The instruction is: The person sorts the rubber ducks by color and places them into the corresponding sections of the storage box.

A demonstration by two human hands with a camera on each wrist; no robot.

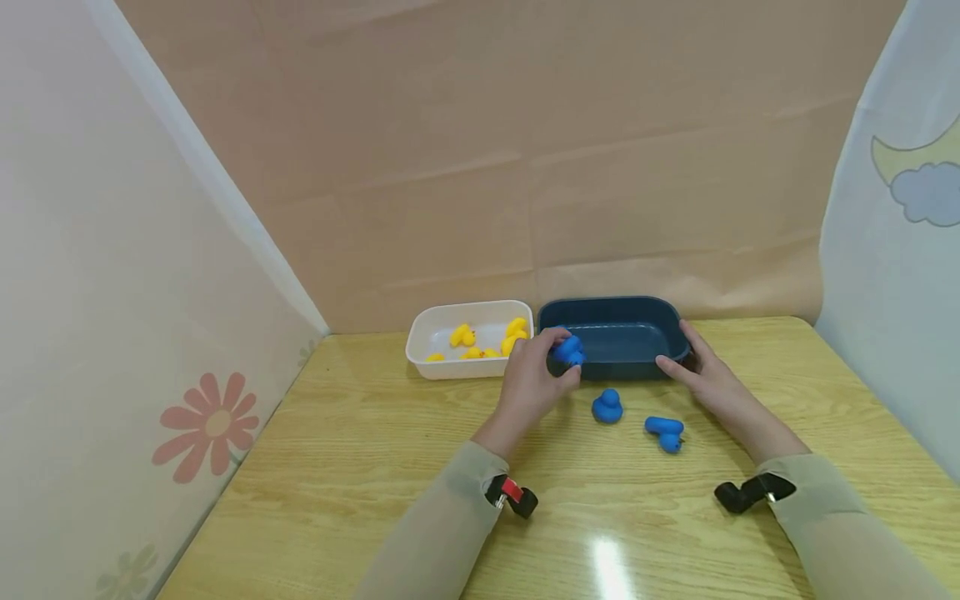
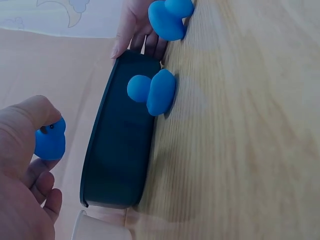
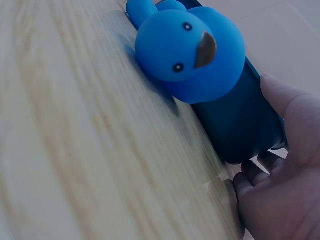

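Observation:
Between thumb and fingers, my left hand (image 1: 534, 375) pinches a blue rubber duck (image 1: 569, 350) at the left end of the dark blue bin (image 1: 622, 369). The left wrist view shows the same duck (image 2: 51, 141) with its eye toward the camera. My right hand (image 1: 712, 379) holds the bin's right end, thumb at the front rim and fingers round the far side. Two more blue ducks lie on the table before the bin: one upright (image 1: 607, 407), the other tipped on its side (image 1: 665, 434), its face and beak large in the right wrist view.
A white bin (image 1: 427, 367) with several yellow ducks (image 1: 462, 335) stands left of the dark one, close against it. Brown paper (image 1: 420, 167) hangs behind both bins. Printed cloth (image 1: 90, 250) borders the wooden table (image 1: 360, 467) on the left, and another cloth on the right.

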